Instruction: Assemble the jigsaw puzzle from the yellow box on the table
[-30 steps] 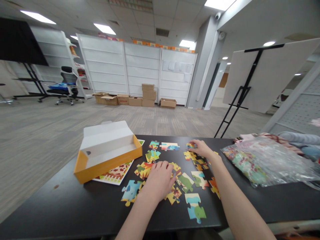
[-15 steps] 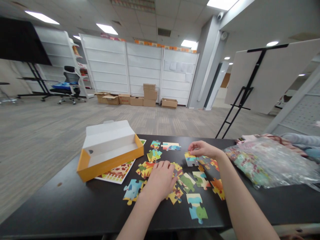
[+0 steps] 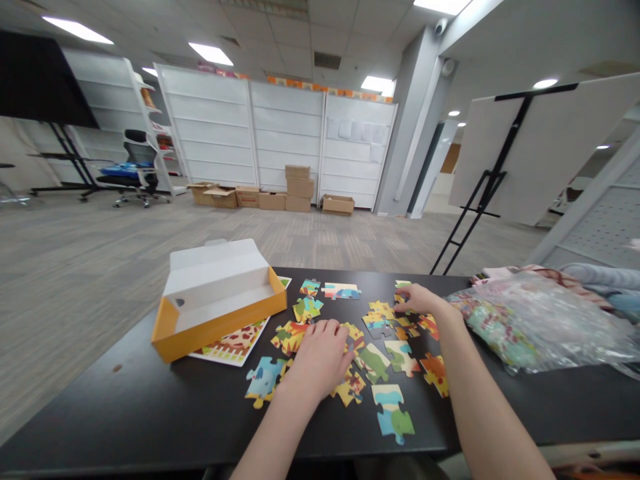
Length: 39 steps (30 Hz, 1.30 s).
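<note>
My left hand (image 3: 323,357) lies palm down with its fingers stretched out over a group of yellow puzzle pieces (image 3: 287,338), covering some of them. My right hand (image 3: 419,300) is farther back, its fingers bent down around a small yellow puzzle piece (image 3: 399,298) that they partly hide. Just left of those fingers sits a joined yellow, blue and grey cluster (image 3: 379,321). Beyond them is a light-topped piece (image 3: 403,284). Green pieces (image 3: 374,363) and a joined blue-and-green pair (image 3: 394,413) lie between my forearms. Orange pieces (image 3: 435,375) are beside my right forearm.
An open yellow box (image 3: 220,337) stands at the left on a giraffe-patterned sheet (image 3: 243,343). Along the back lie a joined light strip (image 3: 341,291) and green-blue pieces (image 3: 307,308). A clear plastic bag (image 3: 545,320) and folded cloth (image 3: 600,280) fill the right of the black table (image 3: 125,413).
My right hand has moved right, away from the yellow-topped cluster, which now shows more fully. My left hand stays where it was.
</note>
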Available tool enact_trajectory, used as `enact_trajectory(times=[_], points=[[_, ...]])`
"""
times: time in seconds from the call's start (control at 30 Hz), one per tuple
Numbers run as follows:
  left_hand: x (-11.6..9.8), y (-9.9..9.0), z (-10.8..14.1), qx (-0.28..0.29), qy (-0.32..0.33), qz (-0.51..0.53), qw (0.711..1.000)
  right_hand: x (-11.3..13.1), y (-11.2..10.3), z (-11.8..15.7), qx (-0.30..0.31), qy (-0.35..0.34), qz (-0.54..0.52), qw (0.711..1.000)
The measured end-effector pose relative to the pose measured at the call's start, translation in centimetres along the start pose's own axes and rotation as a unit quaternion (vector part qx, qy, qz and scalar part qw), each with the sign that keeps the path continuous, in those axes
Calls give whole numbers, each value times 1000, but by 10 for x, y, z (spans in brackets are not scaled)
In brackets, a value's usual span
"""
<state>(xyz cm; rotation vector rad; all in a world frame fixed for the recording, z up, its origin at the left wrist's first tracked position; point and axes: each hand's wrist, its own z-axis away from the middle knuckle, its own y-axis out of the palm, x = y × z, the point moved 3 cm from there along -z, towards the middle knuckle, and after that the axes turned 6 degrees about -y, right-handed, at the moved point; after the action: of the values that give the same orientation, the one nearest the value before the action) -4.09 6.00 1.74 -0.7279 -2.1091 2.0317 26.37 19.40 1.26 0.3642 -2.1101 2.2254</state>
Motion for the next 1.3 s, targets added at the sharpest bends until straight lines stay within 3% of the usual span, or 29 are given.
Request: enact_trajectory(times=[0.33,0.57,0.83,0.9,1.0,1.1,1.2,1.3], points=[[0,0,1,-8,7,-1,1000,4,0,2,7,-2,3,1000],[-1,-2,1,-4,5,-4,1000,28,2,-1,-20,-81,-46,995],[-1,-1,1,-7,7,-5,1000,51,7,0,57,-146,-123,980],[0,0,1,-7,7,-6,1000,41,0,3,38,-113,-131,984],[0,0,2,-8,6,-5,1000,7,-15,8,-54,38,-43,997],[0,0,2,-8,6,-2,1000,-28,-23,15,-82,140,10,987],[0,0,1,1,2,-2,1000,-49,-19,17,-71,181,20,981],[0,0,1,7,-1,-1,1000,-57,-11,14,-40,179,23,983]])
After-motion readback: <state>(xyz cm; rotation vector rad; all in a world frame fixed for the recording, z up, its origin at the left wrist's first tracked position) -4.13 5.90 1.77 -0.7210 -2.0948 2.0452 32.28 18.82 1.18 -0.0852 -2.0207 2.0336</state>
